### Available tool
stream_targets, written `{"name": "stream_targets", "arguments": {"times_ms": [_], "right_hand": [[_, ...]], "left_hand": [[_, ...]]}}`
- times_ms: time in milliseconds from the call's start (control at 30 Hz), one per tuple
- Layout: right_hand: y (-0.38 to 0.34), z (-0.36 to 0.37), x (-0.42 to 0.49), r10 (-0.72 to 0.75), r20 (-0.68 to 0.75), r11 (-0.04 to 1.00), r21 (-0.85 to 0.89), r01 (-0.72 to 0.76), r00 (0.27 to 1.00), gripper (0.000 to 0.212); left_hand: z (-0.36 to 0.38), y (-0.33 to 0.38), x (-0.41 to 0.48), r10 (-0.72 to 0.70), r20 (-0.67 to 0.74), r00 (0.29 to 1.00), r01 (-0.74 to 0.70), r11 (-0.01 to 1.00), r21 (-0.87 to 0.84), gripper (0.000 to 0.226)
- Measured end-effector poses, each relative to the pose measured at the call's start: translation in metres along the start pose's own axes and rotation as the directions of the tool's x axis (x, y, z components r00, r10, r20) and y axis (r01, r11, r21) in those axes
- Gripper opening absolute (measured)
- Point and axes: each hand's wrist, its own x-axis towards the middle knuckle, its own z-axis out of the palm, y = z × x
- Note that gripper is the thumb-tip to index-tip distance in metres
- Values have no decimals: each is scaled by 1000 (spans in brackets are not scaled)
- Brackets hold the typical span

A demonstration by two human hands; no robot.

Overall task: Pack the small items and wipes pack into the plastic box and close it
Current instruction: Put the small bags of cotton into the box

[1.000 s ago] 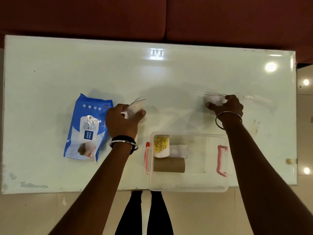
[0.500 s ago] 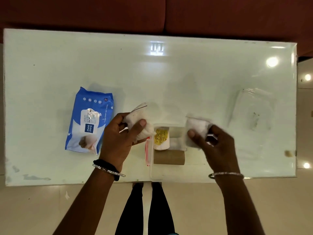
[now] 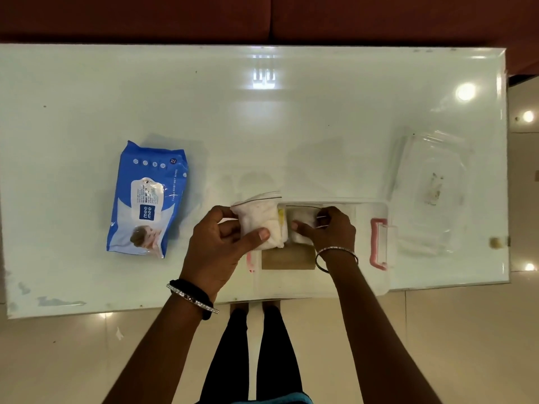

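Note:
A clear plastic box [image 3: 370, 284] with pink latches [image 3: 377, 244] stands at the table's near edge. Inside it lie a brown cardboard roll [image 3: 287, 259] and a partly hidden yellow-labelled item [image 3: 281, 214]. My left hand [image 3: 217, 249] grips a small clear bag of white contents [image 3: 259, 221] over the box's left end. My right hand [image 3: 328, 228] holds a second small white bag [image 3: 300, 221] down inside the box. The blue wipes pack [image 3: 147, 196] lies flat on the table to the left. The clear lid [image 3: 431, 191] rests to the right of the box.
The white glossy table [image 3: 262, 126] carries ceiling-light reflections. A dark red sofa [image 3: 262, 16] runs along its far side. My legs [image 3: 253, 345] stand on the tiled floor just below the near edge.
Both hands have drawn in from the table's middle to the box, each carrying a small bag. The right hand's bag has gone down into the box; the left's hangs over the left end.

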Motion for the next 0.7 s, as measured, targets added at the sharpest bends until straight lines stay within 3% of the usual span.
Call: {"name": "stream_targets", "arguments": {"times_ms": [200, 300, 333, 400, 467, 600, 700], "right_hand": [[2, -11, -15, 27, -28, 996, 90, -24, 999, 65], [1, -24, -40, -1, -138, 974, 224, 33, 990, 46], [1, -30, -48, -2, -82, 938, 344, 30, 997, 41], [2, -39, -65, -53, 168, 813, 580, -55, 984, 43], [5, -44, -76, -141, 334, 750, 651, -120, 932, 46], [15, -46, -81, -151, 351, 716, 684, -143, 924, 36], [19, -50, -72, -66, 257, 700, 701, -139, 964, 22]], "left_hand": [[14, -5, -8, -17, -10, 1000, 18, 991, 132, 43], [23, -6, -12, 38, -40, 998, -29, 977, 213, 36], [27, -7, -14, 57, -50, 997, -43, 968, 246, 36], [35, -7, -18, 89, -43, 995, -72, 953, 295, 37], [44, -8, -22, 102, -16, 995, -92, 949, 302, 39], [61, -12, -30, 123, 24, 992, -124, 937, 327, 44], [64, -14, -33, 110, 43, 993, -118, 940, 321, 48]]}}
